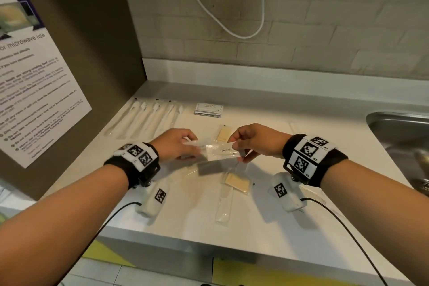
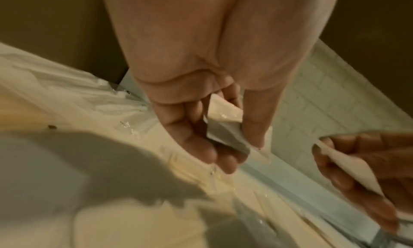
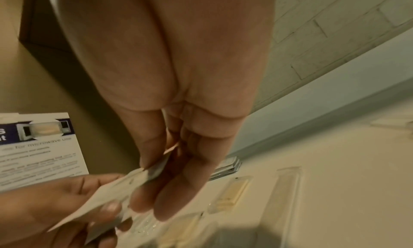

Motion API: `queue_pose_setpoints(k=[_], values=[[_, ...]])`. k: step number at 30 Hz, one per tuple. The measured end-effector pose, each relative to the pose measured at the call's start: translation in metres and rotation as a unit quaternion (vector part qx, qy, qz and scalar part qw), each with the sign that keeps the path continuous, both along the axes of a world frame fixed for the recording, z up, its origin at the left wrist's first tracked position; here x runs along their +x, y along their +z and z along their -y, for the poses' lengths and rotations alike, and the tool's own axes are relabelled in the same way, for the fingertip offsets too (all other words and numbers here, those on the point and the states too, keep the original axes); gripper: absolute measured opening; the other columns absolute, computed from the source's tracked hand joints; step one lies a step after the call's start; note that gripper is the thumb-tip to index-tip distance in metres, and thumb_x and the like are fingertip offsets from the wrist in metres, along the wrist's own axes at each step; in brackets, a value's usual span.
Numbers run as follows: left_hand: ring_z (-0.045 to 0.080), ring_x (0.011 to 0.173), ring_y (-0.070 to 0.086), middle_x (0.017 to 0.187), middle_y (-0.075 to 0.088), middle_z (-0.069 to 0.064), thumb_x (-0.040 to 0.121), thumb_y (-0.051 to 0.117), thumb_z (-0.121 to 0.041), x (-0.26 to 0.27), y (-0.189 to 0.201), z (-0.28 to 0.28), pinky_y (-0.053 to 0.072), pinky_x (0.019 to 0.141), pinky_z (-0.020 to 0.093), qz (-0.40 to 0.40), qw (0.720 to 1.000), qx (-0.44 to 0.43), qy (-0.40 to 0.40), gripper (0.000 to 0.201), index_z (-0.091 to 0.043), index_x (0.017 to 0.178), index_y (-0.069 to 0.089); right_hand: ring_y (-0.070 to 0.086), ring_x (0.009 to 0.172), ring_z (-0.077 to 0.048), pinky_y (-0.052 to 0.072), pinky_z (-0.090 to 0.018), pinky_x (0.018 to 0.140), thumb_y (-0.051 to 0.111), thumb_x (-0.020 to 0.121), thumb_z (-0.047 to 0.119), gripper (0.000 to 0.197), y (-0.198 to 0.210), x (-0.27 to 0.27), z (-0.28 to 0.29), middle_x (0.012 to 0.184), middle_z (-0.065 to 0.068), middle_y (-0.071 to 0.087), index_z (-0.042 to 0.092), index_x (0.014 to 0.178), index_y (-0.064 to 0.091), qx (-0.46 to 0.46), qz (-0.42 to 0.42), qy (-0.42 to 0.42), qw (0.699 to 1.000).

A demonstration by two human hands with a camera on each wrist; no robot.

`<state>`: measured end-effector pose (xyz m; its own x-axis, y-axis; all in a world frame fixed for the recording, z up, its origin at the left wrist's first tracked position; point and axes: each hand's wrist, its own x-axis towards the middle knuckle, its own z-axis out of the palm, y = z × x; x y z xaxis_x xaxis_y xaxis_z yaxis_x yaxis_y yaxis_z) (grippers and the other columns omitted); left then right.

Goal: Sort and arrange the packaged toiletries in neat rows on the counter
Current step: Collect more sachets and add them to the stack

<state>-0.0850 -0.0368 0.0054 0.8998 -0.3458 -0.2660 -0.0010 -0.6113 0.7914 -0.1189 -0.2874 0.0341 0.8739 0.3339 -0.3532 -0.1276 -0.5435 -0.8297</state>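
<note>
Both hands are working mid-frame in the head view, above the counter (image 1: pixel 267 109). Left hand (image 1: pixel 173 144) and right hand (image 1: pixel 254 140) are each pinching an end of the toothpaste sachet (image 1: pixel 221 152), thumb against fingers, holding it clear of the surface; there may be a second clear packet under the left fingers, too blurred to call. The left wrist view is showing the thumb (image 2: pixel 257 121) pressing a flat packet edge against the curled fingers. The sachet is looking light, thin and floppy, with slick film, so I'm judging it will sag and slide if held by one corner; better taken by the sealed short ends or flat between thumb and fingertips. Not fragile, but a hard squeeze could crease it. Readable print: "Toothpas…" on the sachet, the rest hidden by the right hand. The poster (image 1: pixel 34 76) at the left of the frame is showing "…for microwave use". The white sachet stack (image 1: pixel 208 109) at upper centre has print too small to read. Already laid out: the row of wrapped toothbrushes (image 1: pixel 144 118) upper left. Still loose: soap packets (image 1: pixel 236 182) lower centre and (image 1: pixel 223 134) centre.
</note>
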Motion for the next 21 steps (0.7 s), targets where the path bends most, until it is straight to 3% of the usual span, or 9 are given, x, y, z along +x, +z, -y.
queue_pose_setpoints(k=[3,6,9,12,14,18,21], values=[[0.020,0.072,0.071,0.096,0.073,0.019,0.084,0.074,-0.010,-0.003,0.015,-0.002,0.057,0.059,0.023,-0.055,0.989,-0.124,0.054,0.017,-0.010,0.101,0.068,0.064,0.070,-0.015,0.060,-0.033,0.076,0.054,0.096,0.003,0.020,0.003,-0.005,-0.001,0.089,-0.007,0.069,0.000,0.114,0.061,0.040,-0.004,-0.007,0.999],[0.020,0.076,0.075,0.106,0.071,0.021,0.093,0.062,-0.007,-0.007,0.026,0.002,0.060,0.063,0.022,-0.079,0.980,-0.172,0.069,0.020,0.000,0.112,0.064,0.065,0.071,-0.016,0.059,-0.041,0.083,0.056,0.094,0.000,0.021,0.002,-0.011,0.002,0.079,-0.001,0.068,0.004,0.114,0.062,0.057,-0.016,-0.006,0.998],[0.026,0.078,0.075,0.104,0.071,0.024,0.099,0.051,-0.006,-0.009,0.030,0.007,0.062,0.065,0.026,-0.110,0.968,-0.207,0.087,0.018,0.001,0.110,0.062,0.065,0.080,-0.022,0.061,-0.037,0.080,0.058,0.092,-0.001,0.023,0.001,-0.017,0.007,0.093,-0.013,0.066,0.007,0.113,0.062,0.048,-0.019,0.008,0.999],[0.034,0.081,0.073,0.103,0.072,0.026,0.098,0.044,-0.008,-0.012,0.029,0.016,0.060,0.069,0.033,-0.142,0.957,-0.234,0.100,0.021,0.001,0.106,0.062,0.067,0.079,-0.020,0.061,-0.032,0.078,0.060,0.090,-0.005,0.026,0.001,-0.020,0.012,0.093,-0.011,0.068,0.005,0.114,0.062,0.048,-0.019,0.007,0.999],[0.031,0.077,0.072,0.099,0.074,0.021,0.097,0.044,-0.012,-0.014,0.028,0.026,0.060,0.065,0.033,-0.154,0.952,-0.240,0.108,0.022,-0.001,0.100,0.063,0.067,0.075,-0.018,0.061,-0.030,0.075,0.062,0.088,-0.005,0.027,0.002,-0.021,0.015,0.086,-0.007,0.068,0.003,0.113,0.062,0.053,-0.008,-0.003,0.999],[0.022,0.070,0.069,0.088,0.071,0.010,0.098,0.043,-0.022,-0.021,0.027,0.055,0.058,0.060,0.031,-0.171,0.953,-0.234,0.089,0.025,-0.007,0.092,0.062,0.066,0.071,-0.021,0.061,-0.027,0.070,0.067,0.085,-0.004,0.024,0.008,-0.022,0.022,0.086,-0.011,0.068,0.001,0.108,0.063,0.051,0.031,-0.041,0.997],[0.030,0.075,0.069,0.094,0.073,0.019,0.097,0.047,-0.020,-0.028,0.028,0.077,0.058,0.059,0.031,-0.197,0.950,-0.240,0.030,0.026,0.000,0.103,0.062,0.068,0.070,-0.022,0.061,-0.031,0.073,0.069,0.084,-0.002,0.022,0.010,-0.023,0.031,0.089,-0.016,0.070,-0.001,0.105,0.063,0.029,0.060,-0.074,0.995]])
